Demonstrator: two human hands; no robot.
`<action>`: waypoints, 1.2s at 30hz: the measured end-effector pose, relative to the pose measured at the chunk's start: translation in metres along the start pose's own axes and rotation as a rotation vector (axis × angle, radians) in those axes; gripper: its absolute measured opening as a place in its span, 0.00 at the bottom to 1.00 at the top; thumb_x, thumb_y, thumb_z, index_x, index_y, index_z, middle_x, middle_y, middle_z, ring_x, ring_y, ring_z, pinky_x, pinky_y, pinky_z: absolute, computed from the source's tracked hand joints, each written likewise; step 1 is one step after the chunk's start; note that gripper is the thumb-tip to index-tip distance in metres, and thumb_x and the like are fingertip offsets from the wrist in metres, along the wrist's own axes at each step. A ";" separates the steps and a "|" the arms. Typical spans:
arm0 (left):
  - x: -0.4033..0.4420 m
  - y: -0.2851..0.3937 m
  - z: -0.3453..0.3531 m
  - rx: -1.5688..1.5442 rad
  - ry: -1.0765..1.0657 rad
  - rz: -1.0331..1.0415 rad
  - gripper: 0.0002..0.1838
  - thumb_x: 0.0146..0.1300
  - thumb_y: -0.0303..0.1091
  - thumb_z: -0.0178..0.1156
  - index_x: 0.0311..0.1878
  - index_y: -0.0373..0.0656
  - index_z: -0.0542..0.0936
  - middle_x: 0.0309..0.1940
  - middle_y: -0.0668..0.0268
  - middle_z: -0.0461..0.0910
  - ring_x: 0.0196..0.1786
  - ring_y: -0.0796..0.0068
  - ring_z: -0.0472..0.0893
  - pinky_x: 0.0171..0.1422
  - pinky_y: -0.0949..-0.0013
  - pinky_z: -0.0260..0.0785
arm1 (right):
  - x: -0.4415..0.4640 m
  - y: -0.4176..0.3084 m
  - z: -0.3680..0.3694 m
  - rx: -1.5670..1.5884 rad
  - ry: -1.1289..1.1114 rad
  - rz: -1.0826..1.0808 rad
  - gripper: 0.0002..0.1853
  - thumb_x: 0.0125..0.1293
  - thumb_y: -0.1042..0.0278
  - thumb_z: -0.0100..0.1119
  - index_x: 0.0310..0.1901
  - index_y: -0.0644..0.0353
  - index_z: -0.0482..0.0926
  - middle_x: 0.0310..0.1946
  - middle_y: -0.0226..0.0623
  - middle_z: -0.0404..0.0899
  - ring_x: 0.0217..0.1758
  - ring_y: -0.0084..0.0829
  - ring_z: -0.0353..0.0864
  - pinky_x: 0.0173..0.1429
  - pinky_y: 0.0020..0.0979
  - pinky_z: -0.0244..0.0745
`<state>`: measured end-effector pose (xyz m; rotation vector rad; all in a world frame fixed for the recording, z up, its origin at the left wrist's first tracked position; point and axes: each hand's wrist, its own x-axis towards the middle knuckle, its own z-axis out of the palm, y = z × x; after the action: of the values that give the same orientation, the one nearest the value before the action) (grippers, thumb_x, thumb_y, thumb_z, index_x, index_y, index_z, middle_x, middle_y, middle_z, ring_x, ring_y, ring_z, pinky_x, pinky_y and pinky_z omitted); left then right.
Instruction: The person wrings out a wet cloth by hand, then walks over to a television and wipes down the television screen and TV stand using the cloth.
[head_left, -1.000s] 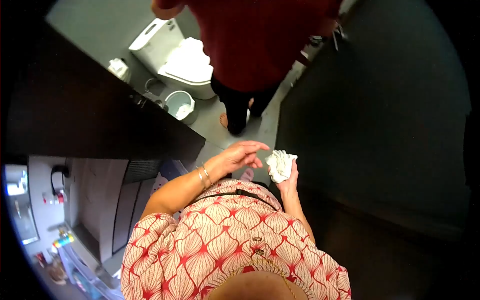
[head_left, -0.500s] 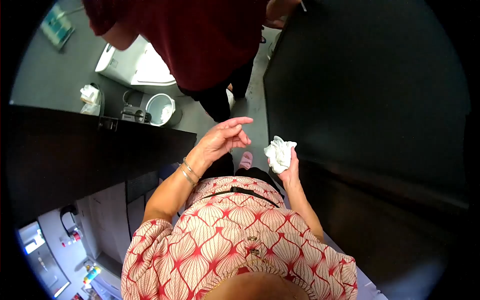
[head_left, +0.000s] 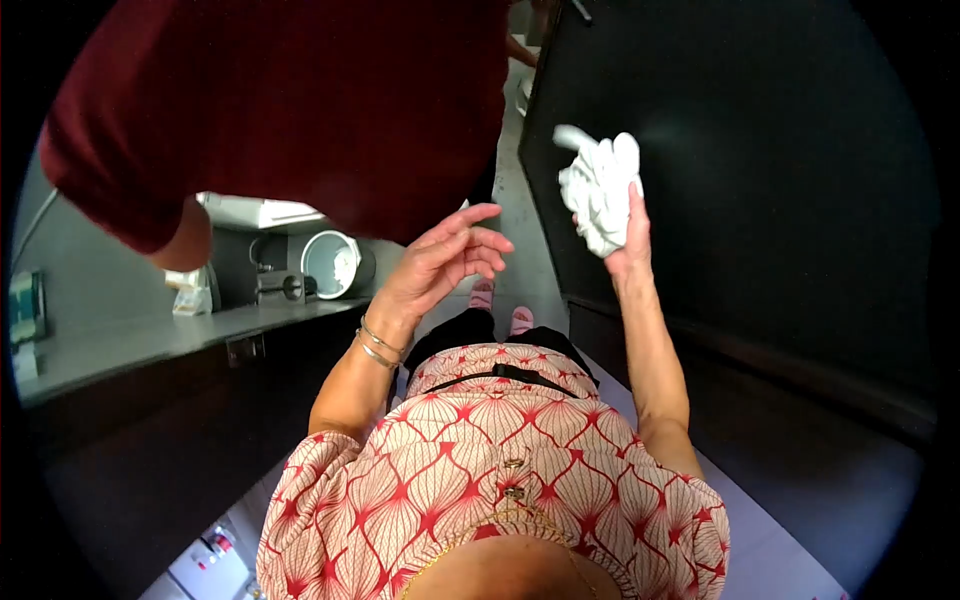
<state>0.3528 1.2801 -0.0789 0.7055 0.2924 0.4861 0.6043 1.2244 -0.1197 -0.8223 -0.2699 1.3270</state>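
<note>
My right hand (head_left: 632, 245) is raised beside a large black panel and wrapped around a crumpled white cloth (head_left: 602, 195). The bunched cloth sticks up above the fingers in rounded folds, and one pale end at its upper left is blurred. In front of my waist, my left hand (head_left: 440, 265) hangs in the air with its fingers apart and nothing in them. It is close below the back of a person in a maroon shirt.
The person in the maroon shirt (head_left: 300, 110) stands just ahead. The black panel (head_left: 750, 200) bounds the right side, and a dark partition (head_left: 150, 430) the left. Beyond the partition are a bin (head_left: 318, 280) with white stuff inside and a white fixture (head_left: 240, 211).
My right hand has moved forward and up with the white cloth, the arm stretching out. My view has shifted forward, and the person in maroon looms larger. My left hand stays open.
</note>
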 end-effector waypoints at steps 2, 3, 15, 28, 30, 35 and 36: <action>0.006 0.006 -0.003 0.034 -0.019 0.045 0.25 0.64 0.39 0.44 0.60 0.36 0.57 0.44 0.51 0.71 0.42 0.67 0.75 0.47 0.68 0.67 | 0.006 -0.013 0.005 0.025 0.058 -0.127 0.29 0.64 0.45 0.33 0.58 0.58 0.60 0.50 0.40 0.70 0.46 0.38 0.74 0.38 0.40 0.75; 0.011 0.008 -0.004 0.021 -0.032 0.055 0.25 0.64 0.40 0.44 0.60 0.36 0.57 0.44 0.50 0.72 0.42 0.67 0.75 0.47 0.68 0.67 | 0.010 -0.017 0.006 0.022 0.057 -0.146 0.29 0.64 0.45 0.33 0.58 0.58 0.60 0.50 0.40 0.70 0.46 0.38 0.74 0.38 0.40 0.75; 0.060 -0.087 -0.030 -0.127 0.349 -0.416 0.23 0.61 0.41 0.50 0.57 0.41 0.62 0.51 0.61 0.68 0.49 0.68 0.73 0.47 0.64 0.71 | -0.001 0.064 -0.028 0.063 0.145 0.170 0.20 0.64 0.56 0.41 0.52 0.62 0.67 0.44 0.38 0.74 0.45 0.33 0.76 0.49 0.31 0.71; 0.267 -0.092 -0.075 -0.472 0.551 0.268 0.13 0.62 0.30 0.43 0.49 0.42 0.68 0.43 0.62 0.74 0.43 0.64 0.76 0.43 0.55 0.72 | -0.103 0.012 -0.050 -0.581 0.304 0.000 0.13 0.65 0.68 0.42 0.44 0.68 0.72 0.38 0.41 0.76 0.36 0.26 0.77 0.40 0.23 0.72; 0.293 -0.090 -0.102 -0.324 0.643 0.359 0.14 0.57 0.25 0.48 0.48 0.41 0.69 0.43 0.62 0.74 0.43 0.66 0.76 0.44 0.58 0.72 | -0.110 0.004 -0.048 -0.568 0.245 -0.002 0.13 0.65 0.69 0.42 0.44 0.69 0.71 0.38 0.43 0.76 0.36 0.28 0.77 0.41 0.24 0.72; 0.346 -0.054 -0.155 -0.069 0.741 0.509 0.15 0.50 0.21 0.52 0.44 0.39 0.73 0.40 0.61 0.75 0.41 0.67 0.76 0.46 0.66 0.70 | -0.097 -0.016 -0.048 -0.555 0.226 0.008 0.14 0.65 0.68 0.41 0.44 0.70 0.71 0.38 0.42 0.75 0.36 0.28 0.76 0.41 0.26 0.71; 0.363 -0.051 -0.160 -0.044 0.719 0.494 0.15 0.50 0.22 0.52 0.44 0.39 0.73 0.40 0.61 0.75 0.42 0.67 0.76 0.46 0.65 0.70 | -0.088 -0.027 -0.049 -0.554 0.258 0.027 0.14 0.65 0.67 0.41 0.44 0.70 0.71 0.38 0.41 0.75 0.36 0.28 0.76 0.42 0.26 0.70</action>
<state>0.6113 1.5221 -0.2642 0.5348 0.7849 1.2162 0.6314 1.1245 -0.1123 -1.4543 -0.4318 1.1657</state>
